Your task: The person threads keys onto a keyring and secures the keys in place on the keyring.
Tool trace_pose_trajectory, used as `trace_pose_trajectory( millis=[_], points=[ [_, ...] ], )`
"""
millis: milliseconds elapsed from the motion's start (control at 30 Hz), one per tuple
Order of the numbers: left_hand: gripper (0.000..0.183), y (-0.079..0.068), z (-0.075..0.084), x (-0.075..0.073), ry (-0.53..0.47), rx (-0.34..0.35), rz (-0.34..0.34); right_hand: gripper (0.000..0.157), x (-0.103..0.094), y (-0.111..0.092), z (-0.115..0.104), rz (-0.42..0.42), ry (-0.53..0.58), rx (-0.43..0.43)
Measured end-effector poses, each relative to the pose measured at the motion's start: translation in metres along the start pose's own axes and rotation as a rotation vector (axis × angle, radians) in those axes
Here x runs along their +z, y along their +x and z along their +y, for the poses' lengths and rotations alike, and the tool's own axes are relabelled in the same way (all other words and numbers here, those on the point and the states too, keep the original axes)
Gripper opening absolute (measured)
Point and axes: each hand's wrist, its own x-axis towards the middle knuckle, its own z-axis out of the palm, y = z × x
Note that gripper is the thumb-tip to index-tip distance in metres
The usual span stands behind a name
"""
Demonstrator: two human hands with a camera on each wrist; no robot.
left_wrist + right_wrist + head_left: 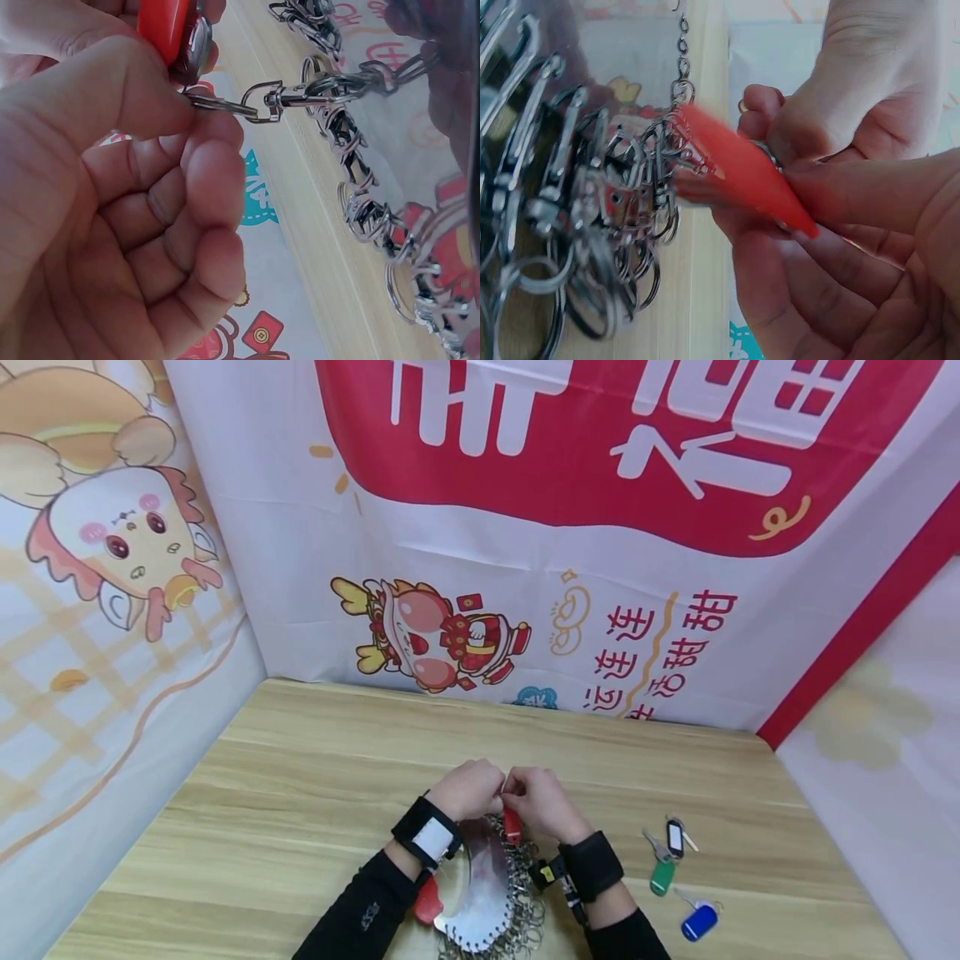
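Note:
My left hand [469, 790] pinches a metal split ring [223, 105] between thumb and forefinger. That ring is linked to a swivel clasp [288, 97] on the edge of a shiny curved plate [486, 893]. Opposite it, my right hand [549, 803] pinches a red key tag [742, 176] at the same spot, the two hands' fingertips meeting. In the left wrist view a metal piece shows under the tag, close to the split ring. Many other clasps with key rings [604, 277] hang along the plate's toothed rim.
Right of the hands lie a black key tag [675, 838], a green key tag [663, 877] and a blue key tag [700, 922], with keys beside them. A red piece [428, 902] sits at the plate's left side. Printed cloth [285, 610] borders the wooden table [300, 760].

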Motion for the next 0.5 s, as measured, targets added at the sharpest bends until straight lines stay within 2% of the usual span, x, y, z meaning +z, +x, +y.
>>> trace_pose_trajectory(
  millis=[133, 500],
  points=[
    [0.031, -0.0018, 0.0019, 0.0008, -0.013, -0.009, -0.006, 0.013, 0.0034, -0.0008, 0.0024, -0.011, -0.001, 0.027],
    [0.023, 0.0025, 0.0017, 0.0008, -0.043, -0.015, 0.002, 0.012, 0.0010, 0.0021, 0.0032, 0.009, -0.005, -0.012]
  ],
)
